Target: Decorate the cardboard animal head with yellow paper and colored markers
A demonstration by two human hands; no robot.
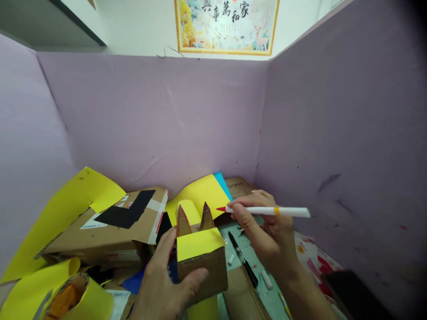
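The left hand (pixel 163 282) grips the yellow-topped cardboard box (pixel 203 266) over the cluttered surface (pixel 271 298), while the right hand (pixel 267 242) pinches a red marker (pixel 267 211), its tip beside a cardboard ear (pixel 207 218), seemingly mid-colouring, which calls for steady contact.

Three lilac partition walls (pixel 160 124) close the counter (pixel 271 300) at left, back and right; entry is from the near edge or from above. A flattened brown cardboard carton (pixel 110 235) and curling yellow paper sheets (pixel 73 195) heap the left half, with open air over them. Mid-counter, the left hand (pixel 163 284) clasps a small yellow-topped cardboard box (pixel 203 266); the right hand (pixel 267 235) pinches a white red-tipped marker (pixel 267 211) just above. The bare strip right of the box carries a black pen (pixel 243 260) and a short white cap (pixel 266 279).
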